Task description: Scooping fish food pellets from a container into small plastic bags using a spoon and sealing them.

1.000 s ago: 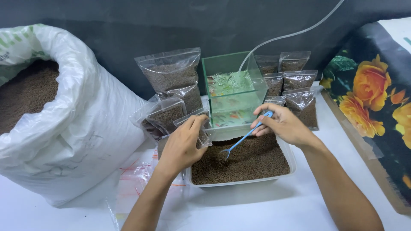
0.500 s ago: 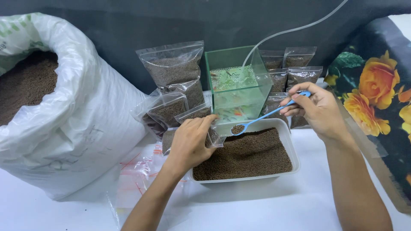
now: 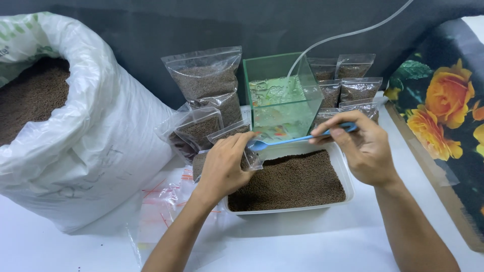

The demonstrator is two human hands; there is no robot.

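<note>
Blue spoon (image 3: 297, 138) in right hand (image 3: 365, 151), at left-held bag (image 3: 239, 146)

This is looking like a small home packing station for fish feed, not a shop or factory. A white tabletop (image 3: 312, 242) is carrying everything. At 9 o'clock a big woven sack (image 3: 96, 146) is standing open, full of brown pellets. At 12 o'clock filled zip bags (image 3: 206, 80) are leaning against a dark wall beside a small glass tank (image 3: 282, 95) with an air tube (image 3: 348, 34). At 3 o'clock a flowered cloth (image 3: 443, 111) is lying.
</note>
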